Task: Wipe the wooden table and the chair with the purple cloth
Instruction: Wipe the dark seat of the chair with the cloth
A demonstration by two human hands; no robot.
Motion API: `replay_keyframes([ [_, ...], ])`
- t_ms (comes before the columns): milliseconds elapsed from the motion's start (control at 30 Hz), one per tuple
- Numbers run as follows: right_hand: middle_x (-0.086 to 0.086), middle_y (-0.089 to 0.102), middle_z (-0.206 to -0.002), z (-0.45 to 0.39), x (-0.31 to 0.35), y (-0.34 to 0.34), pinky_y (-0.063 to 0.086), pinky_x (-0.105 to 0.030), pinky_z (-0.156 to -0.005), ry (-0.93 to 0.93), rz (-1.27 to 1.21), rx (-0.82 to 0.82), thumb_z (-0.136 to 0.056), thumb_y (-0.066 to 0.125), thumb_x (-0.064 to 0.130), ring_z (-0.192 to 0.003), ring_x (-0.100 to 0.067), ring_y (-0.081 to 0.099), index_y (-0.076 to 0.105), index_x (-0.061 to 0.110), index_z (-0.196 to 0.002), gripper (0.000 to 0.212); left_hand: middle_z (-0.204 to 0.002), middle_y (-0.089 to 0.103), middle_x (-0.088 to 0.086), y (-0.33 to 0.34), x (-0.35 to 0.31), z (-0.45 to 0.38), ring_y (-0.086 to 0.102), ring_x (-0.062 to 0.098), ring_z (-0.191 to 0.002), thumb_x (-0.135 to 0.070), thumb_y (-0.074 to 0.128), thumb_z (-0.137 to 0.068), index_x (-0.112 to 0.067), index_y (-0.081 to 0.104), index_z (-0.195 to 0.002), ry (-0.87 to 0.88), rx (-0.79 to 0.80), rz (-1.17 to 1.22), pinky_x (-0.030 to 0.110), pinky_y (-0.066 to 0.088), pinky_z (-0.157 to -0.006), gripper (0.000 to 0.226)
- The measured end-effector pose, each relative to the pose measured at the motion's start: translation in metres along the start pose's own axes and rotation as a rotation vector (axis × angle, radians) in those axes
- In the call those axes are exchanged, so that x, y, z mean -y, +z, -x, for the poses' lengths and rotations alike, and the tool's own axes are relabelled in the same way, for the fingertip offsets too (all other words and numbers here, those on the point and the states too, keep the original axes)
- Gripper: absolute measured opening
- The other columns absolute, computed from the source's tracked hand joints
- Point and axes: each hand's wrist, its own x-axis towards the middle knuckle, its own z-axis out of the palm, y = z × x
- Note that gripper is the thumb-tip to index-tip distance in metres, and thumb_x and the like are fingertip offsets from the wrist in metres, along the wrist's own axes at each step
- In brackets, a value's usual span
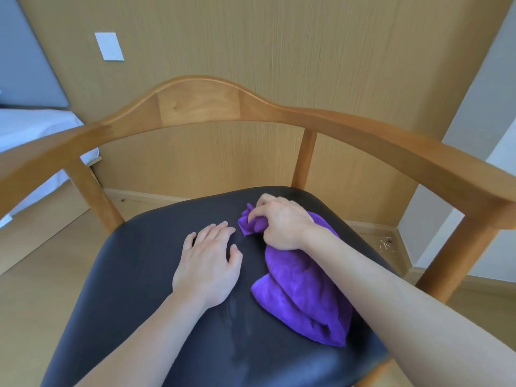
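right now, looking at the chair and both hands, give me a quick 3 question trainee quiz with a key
1. True or false: the left hand grips the purple cloth.
2. Which part of the chair does the cloth lie on? A) the curved wooden backrest B) the black seat C) the armrest
3. Fill in: the right hand has its fingers curled round one bunched ____ of the cloth.

Key:
1. False. The left hand rests flat and open on the seat, beside the cloth.
2. B. The cloth lies on the seat, under the right forearm.
3. End. The rest of the cloth trails toward the seat's front.
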Motion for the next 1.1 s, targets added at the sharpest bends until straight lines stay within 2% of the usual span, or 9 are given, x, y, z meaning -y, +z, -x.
replay_keyframes([
  [233, 0.004, 0.048, -0.118, 0.008, -0.011, -0.004, 0.039, -0.037, -0.09, -0.086, 0.153, -0.028, -0.084, 0.058, 0.012, -0.107, -0.021, 0.046, 0.066, 0.032, -0.121, 0.043, -0.159, 0.034, -0.015, -0.001, 0.001, 0.001, 0.022, 0.003, -0.147, -0.033, 0.028, -0.098, -0.031, 0.043, -0.147, 0.0, 0.001, 0.012, 0.035, 0.012, -0.123, 0.051],
  [333, -0.006, 0.051, -0.121, -0.008, -0.053, -0.024, 0.047, -0.04, -0.094, 0.261, 0.239, -0.081, -0.088, 0.064, 0.026, -0.115, -0.031, 0.053, 0.07, 0.021, -0.111, 0.025, -0.159, 0.033, -0.016, -0.001, 0.004, 0.0, 0.022, 0.002, -0.147, -0.032, 0.026, -0.098, -0.031, 0.044, -0.147, -0.015, -0.007, 0.028, 0.034, 0.011, -0.123, 0.052],
  [433, -0.016, 0.056, -0.125, -0.018, -0.099, -0.037, 0.052, -0.04, -0.089, 0.701, 0.007, -0.18, -0.087, 0.064, 0.025, -0.112, -0.038, 0.058, 0.064, 0.003, -0.114, 0.035, -0.159, 0.033, -0.017, -0.001, 0.005, -0.001, 0.022, 0.002, -0.147, -0.034, 0.026, -0.098, -0.032, 0.044, -0.146, -0.029, -0.014, 0.036, 0.034, 0.012, -0.123, 0.052],
  [500, -0.019, 0.064, -0.119, -0.024, -0.108, -0.036, 0.049, -0.035, -0.076, 0.81, -0.163, -0.175, -0.089, 0.06, 0.019, -0.096, -0.036, 0.06, 0.061, 0.001, -0.094, 0.018, -0.158, 0.033, -0.017, 0.0, 0.004, -0.001, 0.022, 0.002, -0.146, -0.035, 0.027, -0.097, -0.033, 0.044, -0.146, -0.028, -0.013, 0.028, 0.034, 0.012, -0.124, 0.051],
  [600, -0.017, 0.069, -0.111, -0.036, -0.099, -0.029, 0.048, -0.033, -0.073, 0.734, -0.116, -0.143, -0.091, 0.061, 0.025, -0.097, -0.036, 0.063, 0.054, 0.009, -0.078, 0.021, -0.158, 0.033, -0.018, 0.0, 0.004, -0.002, 0.023, 0.002, -0.146, -0.036, 0.026, -0.096, -0.033, 0.043, -0.146, -0.029, -0.009, 0.013, 0.035, 0.012, -0.123, 0.053],
  [800, -0.011, 0.067, -0.11, -0.016, -0.051, -0.018, 0.05, -0.032, -0.083, 0.385, 0.199, -0.141, -0.087, 0.057, 0.014, -0.102, -0.032, 0.062, 0.072, 0.018, -0.11, 0.027, -0.157, 0.033, -0.019, -0.002, 0.003, -0.002, 0.023, 0.002, -0.146, -0.035, 0.028, -0.096, -0.034, 0.043, -0.145, -0.031, -0.001, 0.002, 0.034, 0.012, -0.123, 0.051],
  [900, -0.006, 0.059, -0.108, 0.001, -0.02, -0.01, 0.046, -0.03, -0.079, 0.175, 0.154, -0.048, -0.084, 0.062, 0.016, -0.089, -0.022, 0.049, 0.073, 0.023, -0.109, 0.028, -0.157, 0.034, -0.018, -0.003, 0.001, -0.002, 0.024, 0.002, -0.145, -0.033, 0.029, -0.097, -0.033, 0.044, -0.145, -0.03, 0.003, 0.003, 0.034, 0.013, -0.123, 0.05],
  [967, 0.0, 0.064, -0.108, 0.006, -0.015, -0.01, 0.052, -0.034, -0.087, 0.128, 0.002, -0.009, -0.079, 0.058, 0.009, -0.1, -0.019, 0.056, 0.074, 0.025, -0.11, 0.038, -0.157, 0.033, -0.018, -0.003, 0.001, -0.001, 0.023, 0.001, -0.145, -0.032, 0.028, -0.097, -0.033, 0.043, -0.145, -0.033, 0.006, -0.008, 0.033, 0.014, -0.123, 0.051],
  [1100, 0.004, 0.069, -0.102, -0.002, -0.048, -0.026, 0.053, -0.024, -0.08, 0.413, -0.405, -0.519, -0.075, 0.052, 0.006, -0.102, -0.022, 0.063, 0.07, 0.029, -0.101, 0.038, -0.158, 0.032, -0.019, -0.002, -0.003, 0.002, 0.022, 0.0, -0.145, -0.032, 0.029, -0.097, -0.033, 0.043, -0.146, -0.036, 0.006, -0.003, 0.032, 0.013, -0.123, 0.051],
])
